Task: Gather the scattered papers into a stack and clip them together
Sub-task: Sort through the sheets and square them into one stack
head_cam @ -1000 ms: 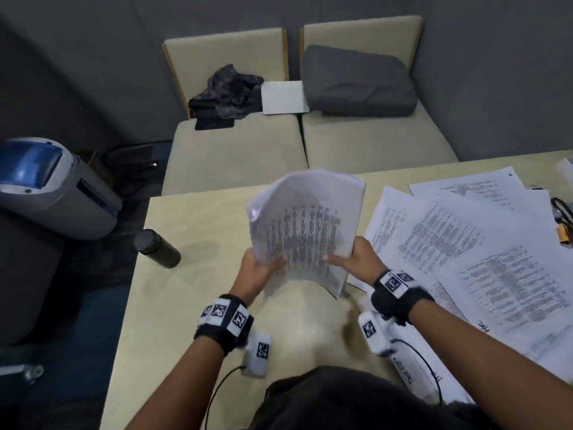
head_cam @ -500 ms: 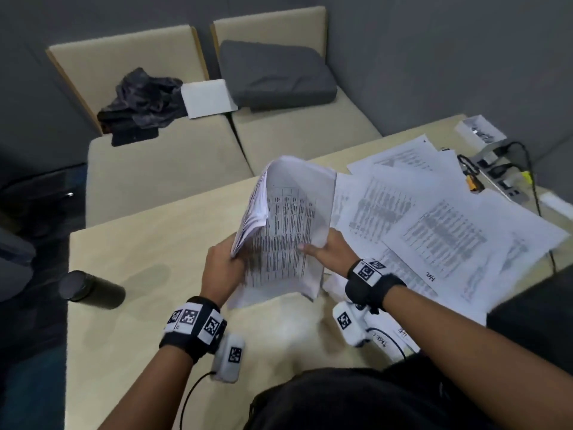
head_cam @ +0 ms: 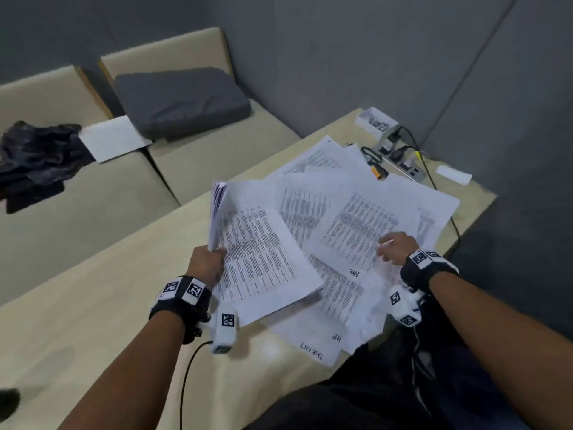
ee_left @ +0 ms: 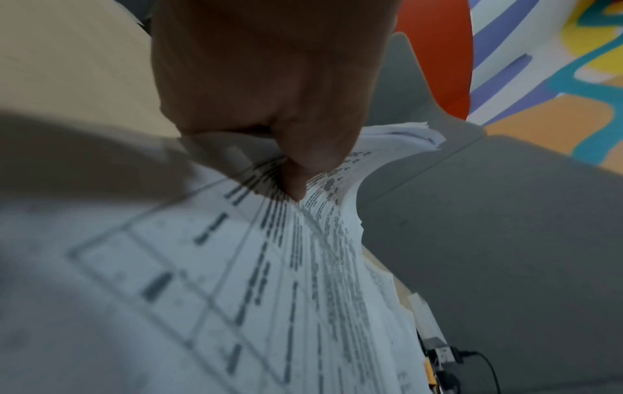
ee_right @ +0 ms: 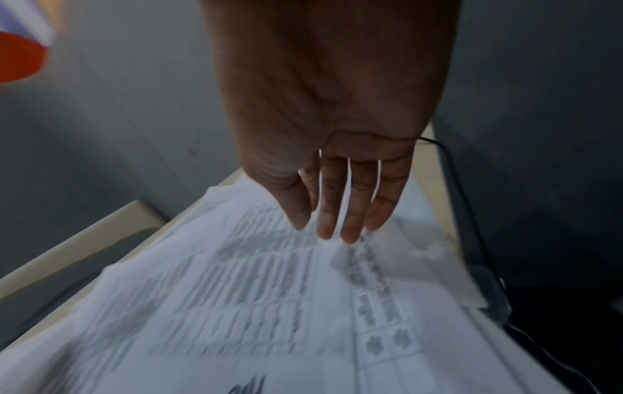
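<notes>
The left hand (head_cam: 207, 265) is gripping a thick bunch of white printed papers (head_cam: 248, 243) by one edge, lifting it off the pale wooden surface (head_cam: 93, 305). The right hand (head_cam: 395, 248) is reaching out with straight, slightly spread fingers (ee_right: 350, 213) over the loose white printed sheets (head_cam: 356, 218), holding nothing. Those sheets are lying spread and overlapping on the surface, just beside the held bunch. Farther back, a grey power strip (head_cam: 400, 156) is sitting near the surface's far corner. Beyond it, a dark grey cushion (head_cam: 183, 100) is resting on a beige bench (head_cam: 93, 187).

Bare table (head_cam: 93, 321) lies left; power strip (head_cam: 400, 156) and cables (far corner) crowd the loose sheets (head_cam: 356, 218).
</notes>
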### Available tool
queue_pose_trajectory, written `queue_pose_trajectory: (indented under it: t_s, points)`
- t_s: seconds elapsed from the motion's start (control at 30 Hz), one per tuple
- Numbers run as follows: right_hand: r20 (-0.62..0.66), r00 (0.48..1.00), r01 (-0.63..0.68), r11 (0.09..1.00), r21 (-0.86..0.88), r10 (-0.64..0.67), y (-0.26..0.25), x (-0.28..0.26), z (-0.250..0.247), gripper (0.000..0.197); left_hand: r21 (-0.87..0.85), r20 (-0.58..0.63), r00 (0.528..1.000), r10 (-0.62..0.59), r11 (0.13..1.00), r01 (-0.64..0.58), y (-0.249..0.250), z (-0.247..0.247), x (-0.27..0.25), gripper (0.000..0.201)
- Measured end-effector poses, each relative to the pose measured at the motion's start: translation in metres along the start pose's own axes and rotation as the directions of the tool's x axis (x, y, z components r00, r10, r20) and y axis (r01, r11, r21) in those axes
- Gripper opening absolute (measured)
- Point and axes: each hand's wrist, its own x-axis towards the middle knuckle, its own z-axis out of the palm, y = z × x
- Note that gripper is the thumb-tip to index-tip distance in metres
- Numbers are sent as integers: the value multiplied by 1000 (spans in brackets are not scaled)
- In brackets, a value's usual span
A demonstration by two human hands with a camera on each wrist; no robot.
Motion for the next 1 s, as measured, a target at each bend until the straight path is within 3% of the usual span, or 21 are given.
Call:
queue_pose_trajectory:
  t_s: [0.1,0.2,0.37,0.5,0.63,0.73,0.8,0.9,1.0]
  points:
    - [-38,987,-148,982,119,153,53,30,-18,41,41,18,999,-45,998,45,3,33,6,32]
    - [-39,974,-211,955,207,223,77,56,-27,60,90,42,997,-61,994,57,9,68,9,35]
    - [-47,943,-292,884,365,331,59,91,-45,84,208,29,997,-69,976,62,18,109,26,35]
    - [-5,937,-316,855,411,349,46,108,-49,95,423,48,998,-39,906,15,29,133,27,32]
    - [47,969,-238,870,432,242,39,116,-31,93,472,53,996,-78,880,44,25,146,13,31]
    - [-55,993,-82,938,337,107,32,112,-23,50,428,52,991,-119,899,86,19,150,4,28]
    - [-145,989,55,954,295,-12,21,104,-34,32,410,45,989,-142,905,112,14,149,4,26]
    - [-262,944,266,931,252,-199,-3,83,-70,23,365,48,982,-182,918,152,6,145,9,22]
    - [-418,853,444,857,262,-314,-25,61,-110,22,361,55,982,-179,921,148,7,143,9,24]
